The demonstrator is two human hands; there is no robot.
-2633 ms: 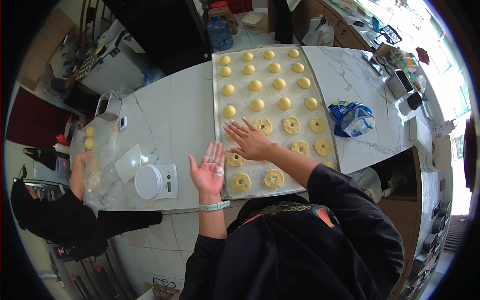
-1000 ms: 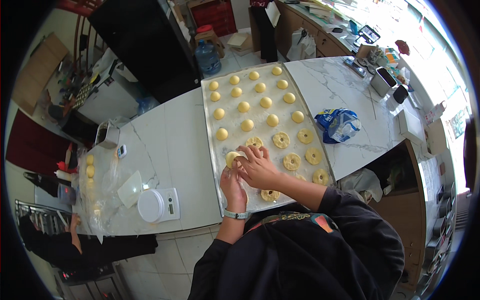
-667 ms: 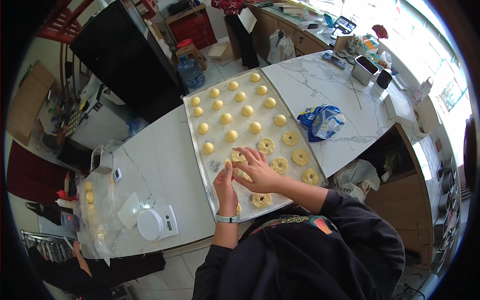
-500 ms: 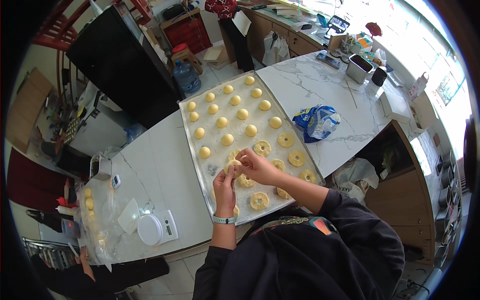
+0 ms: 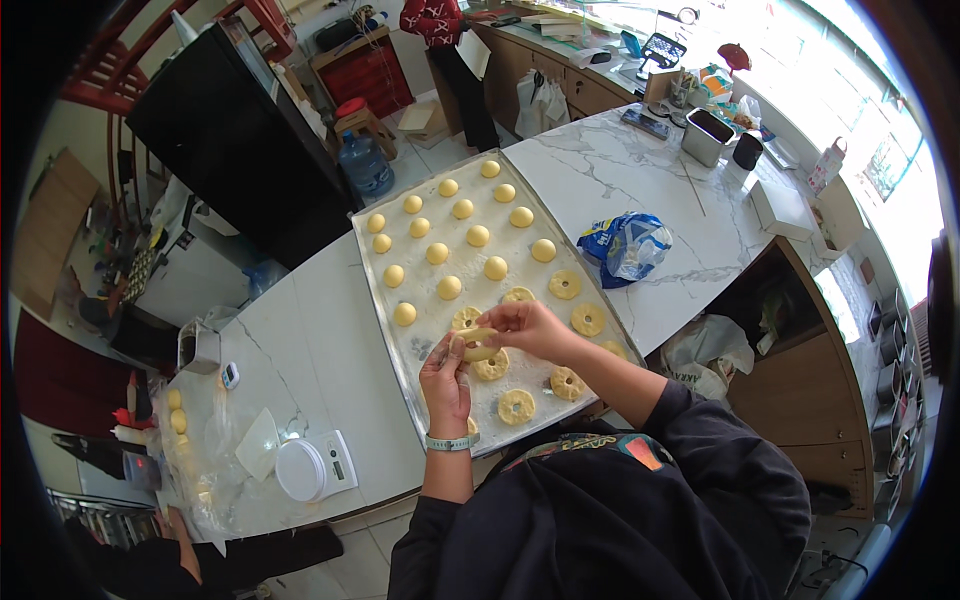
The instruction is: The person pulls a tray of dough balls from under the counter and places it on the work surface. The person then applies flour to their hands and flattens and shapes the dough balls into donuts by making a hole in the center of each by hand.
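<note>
Both my hands hold one pale yellow dough ring [image 5: 484, 351] up over the near part of a large metal tray [image 5: 440, 318]. My left hand [image 5: 445, 385] pinches its left side, while my right hand [image 5: 530, 330] grips the upper right side with bent fingers. The ring's hole shows between the hands. Flat dough rings [image 5: 516, 407] lie on the tray around and beneath my hands, some partly covered by them. Toward the tray's far end sit several rows of smooth round dough balls [image 5: 495, 268].
Right of the tray lies a crumpled blue and white plastic bag [image 5: 630, 248]. To the left stand a kitchen scale [image 5: 340, 460] with a round white lid or tub, a white scraper sheet [image 5: 258, 443] and clear plastic film [image 5: 205, 480]. Other people stand at the far counter and lower left.
The dough in my hands now shows a wider, open hole, and my right hand has shifted slightly right. The person at lower left has moved their hand.
</note>
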